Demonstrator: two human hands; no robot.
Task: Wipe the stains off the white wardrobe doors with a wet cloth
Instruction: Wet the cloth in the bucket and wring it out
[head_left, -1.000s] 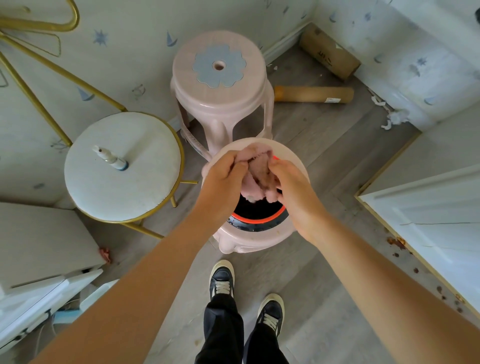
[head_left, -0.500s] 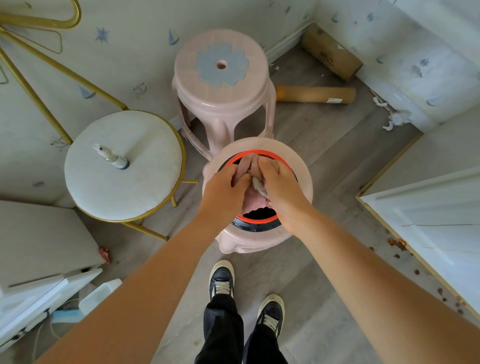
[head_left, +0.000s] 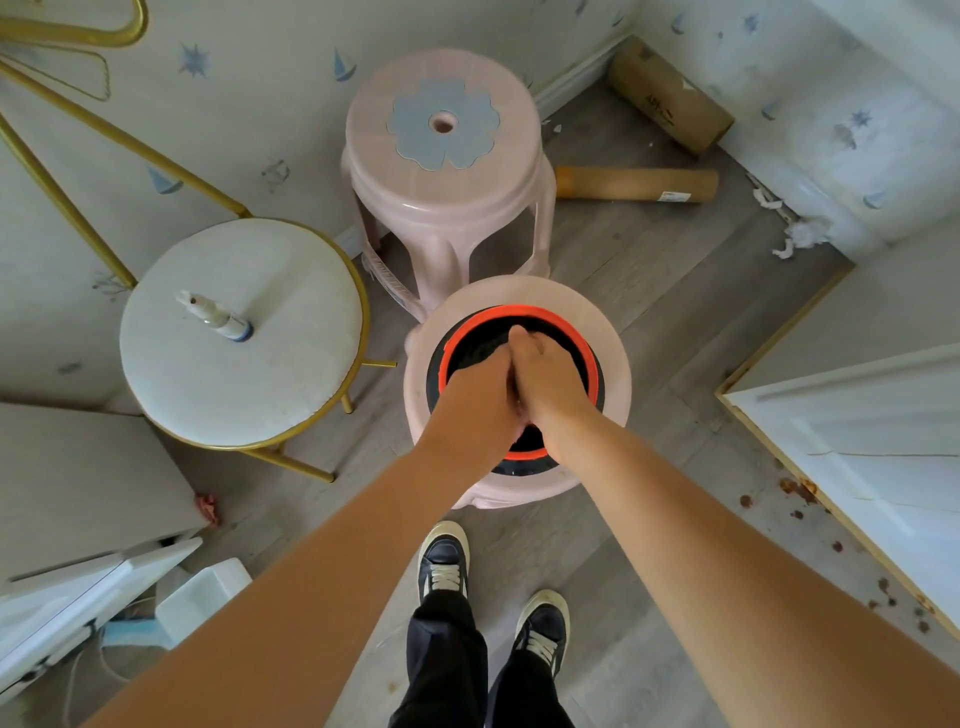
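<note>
Nearest, the left hand (head_left: 480, 387) and right hand (head_left: 553, 382) are pressed together, fists closed, down inside the black basin (head_left: 519, 332) with the orange rim on the pink stool (head_left: 608, 364); the cloth (head_left: 519, 410) is almost hidden between them, only a pale pink sliver showing. It is probably soft, soaked and heavy with water, best bunched whole and squeezed. Farther right, the white wardrobe door (head_left: 872, 457) shows brown spots along its lower edge

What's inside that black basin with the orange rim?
Both hands, left and right, pressed together inside the basin. A sliver of pink cloth shows between them; the rest, and any water, is hidden.
</note>
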